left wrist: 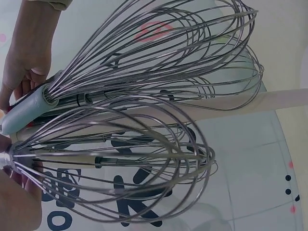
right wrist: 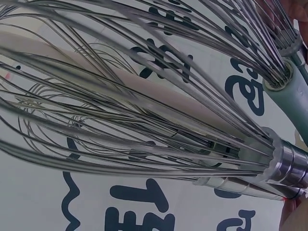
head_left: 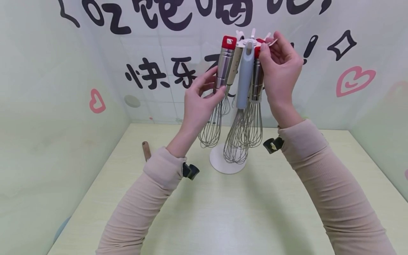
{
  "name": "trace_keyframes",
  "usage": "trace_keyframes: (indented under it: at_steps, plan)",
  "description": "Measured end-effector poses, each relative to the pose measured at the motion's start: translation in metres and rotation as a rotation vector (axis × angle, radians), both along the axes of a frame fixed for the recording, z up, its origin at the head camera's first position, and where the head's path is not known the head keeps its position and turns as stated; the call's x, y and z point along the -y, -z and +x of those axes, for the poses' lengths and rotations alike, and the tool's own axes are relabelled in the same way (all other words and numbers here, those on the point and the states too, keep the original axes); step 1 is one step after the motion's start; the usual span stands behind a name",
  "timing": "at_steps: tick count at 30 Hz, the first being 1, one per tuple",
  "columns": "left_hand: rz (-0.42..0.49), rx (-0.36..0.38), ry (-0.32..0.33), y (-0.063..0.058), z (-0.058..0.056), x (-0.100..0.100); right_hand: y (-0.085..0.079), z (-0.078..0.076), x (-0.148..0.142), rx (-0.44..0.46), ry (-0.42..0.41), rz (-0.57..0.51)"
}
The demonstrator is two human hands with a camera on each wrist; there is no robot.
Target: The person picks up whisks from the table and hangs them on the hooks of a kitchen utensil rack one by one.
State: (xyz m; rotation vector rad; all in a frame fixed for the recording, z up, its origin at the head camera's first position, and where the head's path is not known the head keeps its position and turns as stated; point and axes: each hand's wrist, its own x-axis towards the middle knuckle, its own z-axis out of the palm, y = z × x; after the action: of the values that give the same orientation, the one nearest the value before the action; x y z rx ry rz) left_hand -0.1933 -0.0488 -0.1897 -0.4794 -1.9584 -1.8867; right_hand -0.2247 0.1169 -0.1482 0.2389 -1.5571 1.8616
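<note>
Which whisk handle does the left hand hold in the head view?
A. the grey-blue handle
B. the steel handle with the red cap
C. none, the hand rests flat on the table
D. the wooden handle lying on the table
B: the left hand curls its fingers round the steel handle with the red cap, which hangs on the rack.

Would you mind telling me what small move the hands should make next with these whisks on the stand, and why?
Probably lift the steel whisk slightly so its red cap meets a hook on the stand. The left hand grips its handle beside the hooks, while the right hand holds the stand's top by another whisk, seemingly steadying it.
</note>
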Motion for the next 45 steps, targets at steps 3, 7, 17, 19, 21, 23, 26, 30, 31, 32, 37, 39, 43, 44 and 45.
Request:
trace_keyframes:
  at_steps: [3, 7, 17, 19, 21, 23, 26, 30, 31, 32, 37, 39, 43, 44, 45]
  plan:
    - [-0.022, -0.004, 0.0, 0.0007, -0.0001, -0.0002, 0.0, -0.0004, -0.0011, 0.008, -0.005, -0.01]
    - [-0.037, -0.002, -0.002, 0.0008, -0.0001, -0.0002, 0.0003, -0.0007, -0.0025, 0.011, -0.019, -0.02]
    - [-0.058, -0.015, 0.005, -0.0011, -0.0005, 0.0, 0.0007, -0.001, -0.0064, 0.008, -0.035, -0.024]
    - [-0.061, -0.021, 0.002, -0.0015, -0.0006, 0.0, 0.0009, -0.0011, -0.0069, 0.006, -0.035, -0.024]
    - [-0.063, -0.027, -0.001, -0.0018, -0.0004, -0.0001, 0.0011, -0.0014, -0.0072, 0.004, -0.038, -0.029]
    - [-0.066, -0.033, -0.003, -0.002, -0.0004, -0.0001, 0.0012, -0.0017, -0.0074, 0.001, -0.037, -0.024]
    - [-0.073, -0.031, -0.009, -0.0022, -0.0007, 0.0003, 0.0012, -0.0019, -0.0075, 0.001, -0.038, -0.018]
    - [-0.085, -0.017, -0.012, -0.0031, -0.0013, 0.0008, 0.0011, -0.0016, -0.0077, 0.006, -0.034, -0.005]
    - [-0.09, -0.013, -0.01, -0.0033, -0.0017, 0.0007, 0.0011, -0.0015, -0.0078, 0.006, -0.033, -0.003]
    - [-0.095, -0.007, -0.008, -0.0038, -0.0018, 0.0005, 0.0011, -0.0014, -0.0079, 0.007, -0.032, -0.001]
    - [-0.124, 0.002, 0.004, -0.0026, -0.002, -0.0011, 0.0012, -0.0015, -0.0082, 0.007, -0.031, 0.003]
    - [-0.128, -0.002, 0.006, -0.0013, -0.0024, -0.0012, 0.0013, -0.0018, -0.0082, 0.007, -0.031, 0.006]
    - [-0.126, -0.008, 0.013, 0.0, -0.0038, -0.001, 0.0011, -0.0025, -0.0081, 0.001, -0.033, 0.006]
    - [-0.124, -0.008, 0.017, 0.0002, -0.0039, -0.0012, 0.0009, -0.0025, -0.0082, 0.001, -0.031, 0.008]
    - [-0.121, -0.009, 0.022, 0.0004, -0.0041, -0.0014, 0.0008, -0.0026, -0.0082, 0.0, -0.03, 0.009]
